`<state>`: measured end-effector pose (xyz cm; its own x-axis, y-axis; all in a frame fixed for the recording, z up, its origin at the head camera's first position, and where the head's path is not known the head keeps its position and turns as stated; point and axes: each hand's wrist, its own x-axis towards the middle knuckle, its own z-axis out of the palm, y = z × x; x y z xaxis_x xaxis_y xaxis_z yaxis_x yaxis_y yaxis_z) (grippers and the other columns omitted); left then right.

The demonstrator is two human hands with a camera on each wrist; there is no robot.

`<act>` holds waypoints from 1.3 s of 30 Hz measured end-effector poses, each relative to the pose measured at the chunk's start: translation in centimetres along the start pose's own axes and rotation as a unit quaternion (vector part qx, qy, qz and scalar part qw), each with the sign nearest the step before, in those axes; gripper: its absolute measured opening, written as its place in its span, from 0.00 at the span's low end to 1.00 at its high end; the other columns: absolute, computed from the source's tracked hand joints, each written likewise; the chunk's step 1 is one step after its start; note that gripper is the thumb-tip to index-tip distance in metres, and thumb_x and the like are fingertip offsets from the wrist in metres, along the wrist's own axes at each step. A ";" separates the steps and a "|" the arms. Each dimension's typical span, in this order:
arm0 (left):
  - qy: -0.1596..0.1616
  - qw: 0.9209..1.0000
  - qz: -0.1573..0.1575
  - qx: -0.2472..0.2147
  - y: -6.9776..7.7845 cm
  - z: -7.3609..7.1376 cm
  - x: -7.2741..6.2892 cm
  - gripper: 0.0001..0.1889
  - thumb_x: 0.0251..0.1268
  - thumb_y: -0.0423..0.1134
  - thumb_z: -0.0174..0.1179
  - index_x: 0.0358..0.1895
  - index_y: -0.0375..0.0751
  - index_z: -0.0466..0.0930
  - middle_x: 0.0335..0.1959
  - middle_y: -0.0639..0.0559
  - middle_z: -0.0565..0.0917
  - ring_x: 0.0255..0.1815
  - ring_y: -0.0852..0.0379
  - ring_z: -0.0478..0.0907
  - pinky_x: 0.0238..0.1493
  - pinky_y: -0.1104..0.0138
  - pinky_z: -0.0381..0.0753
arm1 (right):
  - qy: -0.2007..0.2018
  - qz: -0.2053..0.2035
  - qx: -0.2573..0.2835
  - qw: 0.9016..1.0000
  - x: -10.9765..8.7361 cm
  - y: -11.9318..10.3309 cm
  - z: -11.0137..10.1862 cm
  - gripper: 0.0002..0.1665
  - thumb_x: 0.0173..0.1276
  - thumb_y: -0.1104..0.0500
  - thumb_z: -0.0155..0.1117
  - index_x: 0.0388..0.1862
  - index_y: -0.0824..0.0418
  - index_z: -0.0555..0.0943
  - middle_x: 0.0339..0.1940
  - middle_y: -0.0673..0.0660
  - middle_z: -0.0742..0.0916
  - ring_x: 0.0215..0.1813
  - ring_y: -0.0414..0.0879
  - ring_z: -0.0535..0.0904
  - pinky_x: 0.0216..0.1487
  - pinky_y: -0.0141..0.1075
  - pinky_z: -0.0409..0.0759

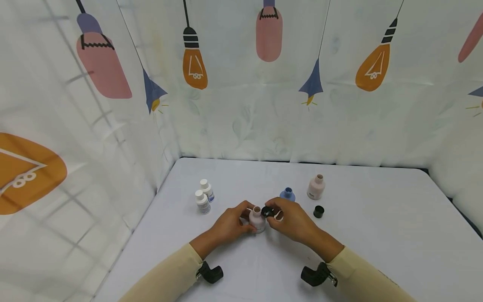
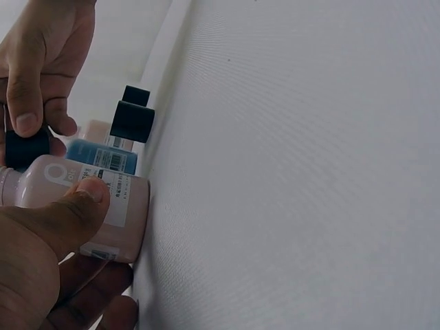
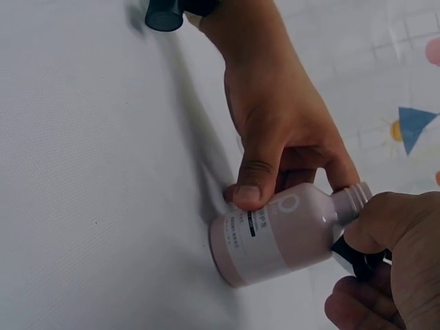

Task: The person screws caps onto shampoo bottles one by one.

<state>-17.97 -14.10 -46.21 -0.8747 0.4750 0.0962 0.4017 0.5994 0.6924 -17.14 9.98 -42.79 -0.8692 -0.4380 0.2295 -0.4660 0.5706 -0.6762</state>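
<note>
My left hand point(image 1: 230, 222) grips a small pale pink bottle point(image 1: 258, 222) round its body, thumb over the label in the left wrist view. The bottle stands upright on the table, its threaded neck point(image 3: 353, 201) uncovered. Right beside that neck, my right hand point(image 1: 292, 218) pinches a black cap point(image 1: 268, 211) between thumb and fingers. Behind the right hand stands an uncapped blue bottle point(image 1: 288, 195), its lower part hidden. Another uncapped pink bottle point(image 1: 315, 188) is further right, with a loose black cap point(image 1: 318, 211) in front of it.
Two small white bottles point(image 1: 203, 202) with white caps stand together at the left of the white table point(image 1: 377, 235). The left wrist view shows two dark caps point(image 2: 132, 122) beyond the held bottle. A patterned cloth point(image 1: 241, 117) hangs behind the table's far edge.
</note>
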 end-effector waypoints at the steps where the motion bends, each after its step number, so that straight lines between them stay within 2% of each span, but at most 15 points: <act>1: -0.001 1.000 -0.001 -0.001 0.0 0.0 0.0 0.27 0.60 0.44 0.76 0.60 0.57 0.73 0.49 0.52 0.88 0.35 0.63 0.81 0.37 0.67 0.79 | 0.000 -0.002 -0.001 1.000 0.0 0.0 0.0 0.21 0.62 0.65 0.76 0.54 0.61 0.82 0.45 0.49 0.88 0.41 0.40 0.83 0.43 0.39 0.85; 5: -0.004 1.000 -0.003 -0.001 0.1 0.0 0.0 0.27 0.60 0.44 0.76 0.60 0.57 0.73 0.50 0.52 0.88 0.36 0.63 0.81 0.37 0.67 0.79 | -0.001 -0.006 -0.002 1.000 0.1 -0.1 -0.1 0.21 0.62 0.66 0.76 0.54 0.61 0.82 0.45 0.50 0.88 0.41 0.42 0.83 0.43 0.42 0.85; 15: -0.005 1.000 -0.005 -0.005 0.0 -0.2 0.0 0.27 0.60 0.43 0.76 0.60 0.57 0.73 0.51 0.52 0.88 0.40 0.60 0.83 0.39 0.66 0.80 | -0.006 -0.003 -0.015 1.000 0.4 -0.3 -0.4 0.22 0.63 0.64 0.76 0.56 0.60 0.82 0.48 0.50 0.88 0.41 0.41 0.82 0.42 0.35 0.84; 25: -0.008 1.000 -0.002 -0.012 -0.1 -0.2 0.1 0.28 0.59 0.43 0.77 0.61 0.57 0.73 0.51 0.53 0.87 0.46 0.58 0.83 0.42 0.66 0.81 | 0.011 -0.038 0.016 0.999 0.9 -0.6 -0.7 0.20 0.64 0.67 0.74 0.55 0.62 0.82 0.49 0.52 0.87 0.43 0.41 0.82 0.46 0.42 0.85; 32: -0.013 1.000 -0.002 -0.008 -0.1 -0.4 0.1 0.28 0.60 0.43 0.76 0.61 0.53 0.74 0.52 0.54 0.87 0.49 0.60 0.83 0.47 0.64 0.82 | 0.005 -0.055 0.030 0.998 1.5 -1.2 -0.2 0.22 0.65 0.66 0.74 0.58 0.62 0.81 0.51 0.53 0.86 0.45 0.42 0.83 0.48 0.42 0.85; 39: -0.022 1.000 -0.012 -0.002 -0.1 -0.7 0.2 0.26 0.59 0.44 0.77 0.59 0.56 0.75 0.51 0.54 0.88 0.49 0.60 0.84 0.50 0.61 0.82 | -0.007 -0.043 0.039 0.998 1.7 -1.9 0.2 0.23 0.66 0.63 0.74 0.60 0.60 0.80 0.52 0.49 0.87 0.45 0.41 0.83 0.45 0.45 0.85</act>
<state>-18.39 -14.48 -45.71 -0.8710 0.4888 0.0490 0.3801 0.6074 0.6976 -17.75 8.04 -41.24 -0.8237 -0.4929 0.2803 -0.5246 0.4748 -0.7066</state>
